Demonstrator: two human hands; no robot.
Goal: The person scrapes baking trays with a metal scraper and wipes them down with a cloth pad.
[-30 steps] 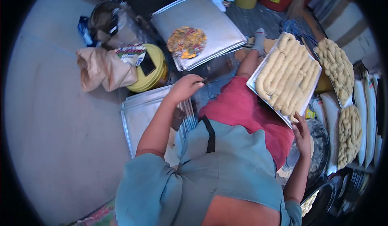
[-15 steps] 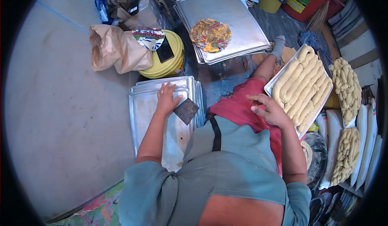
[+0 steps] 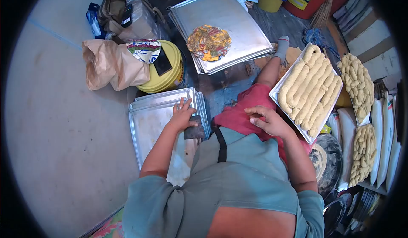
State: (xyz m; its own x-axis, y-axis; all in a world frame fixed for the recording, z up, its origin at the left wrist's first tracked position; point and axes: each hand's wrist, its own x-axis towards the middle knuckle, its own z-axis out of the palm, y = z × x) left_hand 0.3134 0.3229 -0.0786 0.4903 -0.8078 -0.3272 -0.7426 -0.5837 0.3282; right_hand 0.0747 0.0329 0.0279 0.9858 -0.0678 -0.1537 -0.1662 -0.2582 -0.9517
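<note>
My left hand (image 3: 182,118) rests on a stack of metal baking trays (image 3: 146,125), its fingers spread. Its thumb side touches a dark flat square plate (image 3: 194,130) lying near the trays' right edge. My right hand (image 3: 270,122) hovers above my lap, with thumb and forefinger apart and nothing visible between them. Beside it, on the right, a tray (image 3: 278,99) is tilted and carries several long rolls of dough (image 3: 310,89).
More trays (image 3: 229,21) stand ahead, with a round patterned cloth pad (image 3: 209,43) on them. A yellow-lidded bucket (image 3: 168,76) bears a phone (image 3: 162,63) and paper bag (image 3: 114,65). Twisted dough pieces (image 3: 358,82), a dark basin (image 3: 329,161) and sacks (image 3: 378,131) are at right.
My left hand has moved toward the dark square plate, which has turned and is now partly under the hand. My right hand stays over my lap. The whole view has shifted slightly.
</note>
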